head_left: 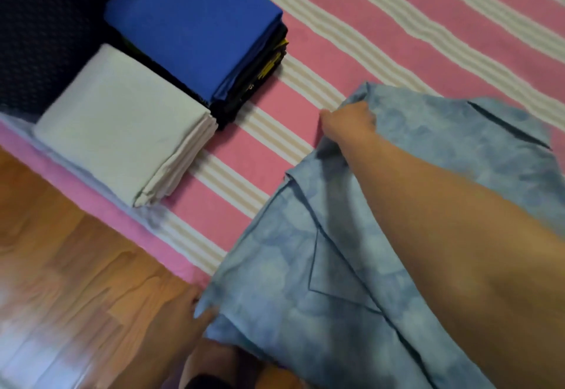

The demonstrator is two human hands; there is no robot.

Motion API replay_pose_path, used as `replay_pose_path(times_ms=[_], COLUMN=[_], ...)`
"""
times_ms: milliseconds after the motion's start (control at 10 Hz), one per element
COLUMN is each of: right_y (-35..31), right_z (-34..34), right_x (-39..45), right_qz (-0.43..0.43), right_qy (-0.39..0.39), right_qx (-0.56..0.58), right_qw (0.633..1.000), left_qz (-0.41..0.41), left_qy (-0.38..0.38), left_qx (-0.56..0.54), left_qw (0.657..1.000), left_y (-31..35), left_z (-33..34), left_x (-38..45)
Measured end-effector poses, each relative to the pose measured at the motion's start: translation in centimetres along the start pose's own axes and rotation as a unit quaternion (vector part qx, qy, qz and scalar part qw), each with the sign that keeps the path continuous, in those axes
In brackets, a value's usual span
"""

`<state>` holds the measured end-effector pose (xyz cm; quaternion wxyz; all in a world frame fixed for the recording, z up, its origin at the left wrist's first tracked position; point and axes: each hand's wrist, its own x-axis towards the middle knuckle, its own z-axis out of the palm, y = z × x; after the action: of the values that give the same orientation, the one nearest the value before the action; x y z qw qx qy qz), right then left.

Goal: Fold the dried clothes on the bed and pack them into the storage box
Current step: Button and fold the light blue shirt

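Fingers [351, 116] of both hands pinch the blue shirt [336, 266], lying diagonally.

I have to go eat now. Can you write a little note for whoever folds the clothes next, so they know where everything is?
Left hand: grips the near edge of the light blue shirt, by the edge of the bed.
Right hand: grips the shirt's far corner, arm stretched across it.
Shirt: lies spread on the striped bed, not yet folded.
Done: a folded white stack and a folded pile with a blue piece on top sit side by side on the bed to the left.
Left: fold the shirt, then pack everything. No storage box is in view.
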<state>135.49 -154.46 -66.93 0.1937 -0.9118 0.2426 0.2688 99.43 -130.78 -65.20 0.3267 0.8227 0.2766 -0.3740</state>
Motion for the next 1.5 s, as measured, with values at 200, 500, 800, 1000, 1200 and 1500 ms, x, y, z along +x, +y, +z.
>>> replay_pose_path(times_ms=[200, 500, 800, 1000, 1200, 1500], right_y=[0.8, 18.0, 26.6, 27.7, 29.5, 28.4], right_z=[-3.1, -12.6, -8.9, -6.1, -1.6, 1.2], right_x=[0.0, -4.5, -2.5, -7.7, -11.7, -11.6], right_qz=[0.005, 0.117, 0.113, 0.082, 0.098, 0.174], right_qy=[-0.040, -0.025, 0.014, 0.076, 0.041, 0.118], right_qx=[0.187, 0.438, 0.394, 0.348, 0.395, 0.428], right_qw=[0.982, 0.891, 0.912, 0.931, 0.913, 0.879], left_qz=[0.059, 0.283, 0.232, 0.263, 0.366, 0.156], left_qy=[-0.014, -0.177, -0.347, -0.426, -0.081, -0.210], left_qx=[0.023, 0.213, 0.209, 0.171, 0.044, -0.094], left_qw=[0.998, 0.918, 0.884, 0.849, 0.926, 0.960], left_y=[-1.3, 5.3, 11.9, 12.0, 23.7, 39.5], left_z=[1.5, 7.0, 20.0, 16.2, 8.1, 7.4], left_x=[-2.3, -10.6, -9.1, -7.8, 1.0, 12.8])
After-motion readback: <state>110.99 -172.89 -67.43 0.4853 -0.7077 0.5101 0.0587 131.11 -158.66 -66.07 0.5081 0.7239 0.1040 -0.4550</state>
